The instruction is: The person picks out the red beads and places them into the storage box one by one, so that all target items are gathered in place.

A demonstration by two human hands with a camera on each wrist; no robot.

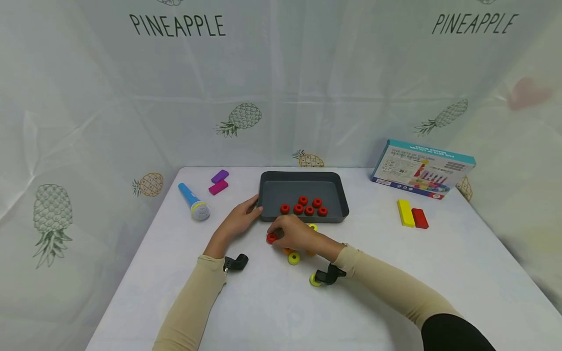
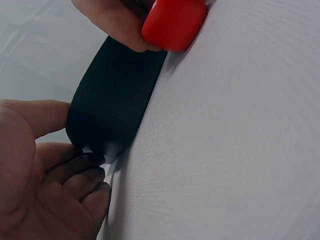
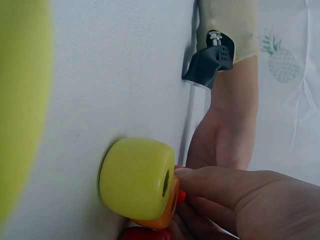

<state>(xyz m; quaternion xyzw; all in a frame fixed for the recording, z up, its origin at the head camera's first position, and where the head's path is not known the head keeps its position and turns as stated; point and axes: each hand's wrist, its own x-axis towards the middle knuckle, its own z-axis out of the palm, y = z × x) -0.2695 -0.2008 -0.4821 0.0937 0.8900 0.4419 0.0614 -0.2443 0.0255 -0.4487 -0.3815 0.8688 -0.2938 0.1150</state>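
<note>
A dark grey tray (image 1: pixel 303 187) with several red beads (image 1: pixel 309 210) in its near part lies in the middle of the table. My left hand (image 1: pixel 237 222) rests against its left side near the front corner, thumb and fingertips touching the wall. In front of the tray, my right hand (image 1: pixel 294 231) pinches a red bead (image 1: pixel 271 238) between thumb and fingers, close over the table. Beside that hand sit a yellow bead (image 3: pixel 137 178) and orange beads (image 1: pixel 288 251), partly hidden by it. Another yellow bead (image 1: pixel 313 280) lies nearer me under the right wrist camera.
A blue toy microphone (image 1: pixel 193 202) and purple (image 1: pixel 220 176) and magenta blocks (image 1: pixel 218 187) lie at the left. Toward the right are a yellow block (image 1: pixel 406 213), a red block (image 1: pixel 420 218) and a toy box (image 1: pixel 423 169). A pineapple-print curtain (image 1: pixel 281 83) hangs behind the table.
</note>
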